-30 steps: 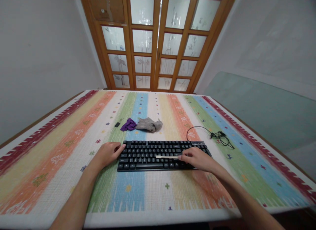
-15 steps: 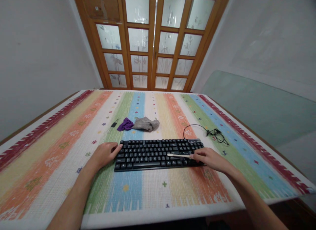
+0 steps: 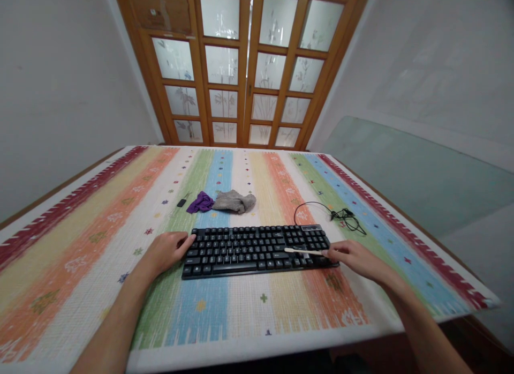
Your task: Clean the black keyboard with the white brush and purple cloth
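Observation:
A black keyboard (image 3: 241, 251) lies lengthwise across the striped cloth in front of me. My left hand (image 3: 171, 251) grips its left end, fingers curled and the thumb on the upper left corner. Between the fingers of my right hand (image 3: 349, 257) is a thin whitish toothbrush (image 3: 305, 251), held by its end over the right part of the keys. Its head points left, and the bristles are too small to make out. Whether it touches the keys I cannot tell.
Behind the keyboard lie a crumpled purple cloth (image 3: 201, 202), a grey cloth (image 3: 235, 202) and a small black object (image 3: 182, 203). A bundled black cable (image 3: 347, 217) rests at the back right. The table's front edge (image 3: 193, 357) is close to me.
My right hand has moved the toothbrush to the right along the keyboard. My left hand stays at the keyboard's left end. The whole view has shifted slightly.

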The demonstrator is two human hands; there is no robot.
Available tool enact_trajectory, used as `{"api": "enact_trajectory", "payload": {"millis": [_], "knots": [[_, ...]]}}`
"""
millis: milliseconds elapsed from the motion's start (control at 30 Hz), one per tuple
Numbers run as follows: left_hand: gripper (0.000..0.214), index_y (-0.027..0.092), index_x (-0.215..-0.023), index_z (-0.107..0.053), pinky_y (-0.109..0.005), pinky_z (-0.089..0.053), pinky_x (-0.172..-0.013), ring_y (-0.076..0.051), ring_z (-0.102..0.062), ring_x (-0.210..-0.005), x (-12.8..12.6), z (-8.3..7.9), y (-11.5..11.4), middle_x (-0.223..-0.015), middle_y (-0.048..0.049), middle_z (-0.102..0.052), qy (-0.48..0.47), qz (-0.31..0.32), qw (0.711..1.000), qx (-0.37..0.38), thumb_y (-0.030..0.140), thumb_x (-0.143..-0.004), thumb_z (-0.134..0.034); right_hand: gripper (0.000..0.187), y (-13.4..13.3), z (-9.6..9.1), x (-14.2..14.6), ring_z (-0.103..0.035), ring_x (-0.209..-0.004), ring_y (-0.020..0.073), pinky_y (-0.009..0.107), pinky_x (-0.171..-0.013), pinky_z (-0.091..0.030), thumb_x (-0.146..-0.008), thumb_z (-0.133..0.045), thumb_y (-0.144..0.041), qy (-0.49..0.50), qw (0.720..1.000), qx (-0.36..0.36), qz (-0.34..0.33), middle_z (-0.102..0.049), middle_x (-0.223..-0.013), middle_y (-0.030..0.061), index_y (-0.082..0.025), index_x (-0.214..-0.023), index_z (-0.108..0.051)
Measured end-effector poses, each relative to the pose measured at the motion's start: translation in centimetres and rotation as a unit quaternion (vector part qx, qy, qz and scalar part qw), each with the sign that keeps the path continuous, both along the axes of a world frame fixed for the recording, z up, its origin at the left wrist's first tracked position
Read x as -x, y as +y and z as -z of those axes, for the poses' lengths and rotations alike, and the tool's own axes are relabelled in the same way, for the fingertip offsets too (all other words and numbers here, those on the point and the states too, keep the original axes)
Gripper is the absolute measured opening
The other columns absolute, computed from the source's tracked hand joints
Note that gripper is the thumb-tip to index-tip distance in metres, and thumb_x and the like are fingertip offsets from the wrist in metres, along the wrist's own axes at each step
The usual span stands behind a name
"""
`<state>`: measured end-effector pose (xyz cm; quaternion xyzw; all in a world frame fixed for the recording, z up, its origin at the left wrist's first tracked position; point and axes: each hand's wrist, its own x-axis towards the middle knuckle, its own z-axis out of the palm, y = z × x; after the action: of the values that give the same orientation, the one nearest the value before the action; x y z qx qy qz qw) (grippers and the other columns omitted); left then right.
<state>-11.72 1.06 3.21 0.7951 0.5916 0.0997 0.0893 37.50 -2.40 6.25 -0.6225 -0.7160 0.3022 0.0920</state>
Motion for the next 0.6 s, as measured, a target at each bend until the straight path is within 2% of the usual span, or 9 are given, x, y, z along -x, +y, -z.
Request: {"api": "enact_trajectory", "payload": {"millis": [333, 600], "knots": [[0.05, 0.022, -0.067, -0.056, -0.032, -0.039, -0.067, -0.024, -0.066, -0.07, 0.1, 0.0, 0.0, -0.071, -0.0103, -0.069, 0.003, 0.002, 1.0, 0.003, 0.051, -0.094, -0.026, 0.056, -1.1, -0.9, -2.0, -0.04, -0.054, 0.0143, 0.028, -0.054, -0.031, -0.082, -0.043, -0.068, -0.002, 0.996, -0.072, 0.042, -0.043, -0.053, -0.0008, -0.02, -0.054, -0.047], [0.048, 0.024, -0.061, -0.049, -0.031, -0.038, -0.064, -0.023, -0.062, -0.063, -0.1, -0.2, 0.0, -0.063, -0.0073, -0.065, 0.003, 0.002, 1.0, 0.003, 0.052, -0.093, -0.026, 0.059, -1.3, -1.1, -3.4, -0.038, -0.055, 0.0143, 0.028, -0.055, -0.031, -0.08, -0.045, -0.073, 0.018, 0.998, -0.042, 0.033, -0.039, -0.053, -0.0017, -0.02, -0.054, -0.049]]}}
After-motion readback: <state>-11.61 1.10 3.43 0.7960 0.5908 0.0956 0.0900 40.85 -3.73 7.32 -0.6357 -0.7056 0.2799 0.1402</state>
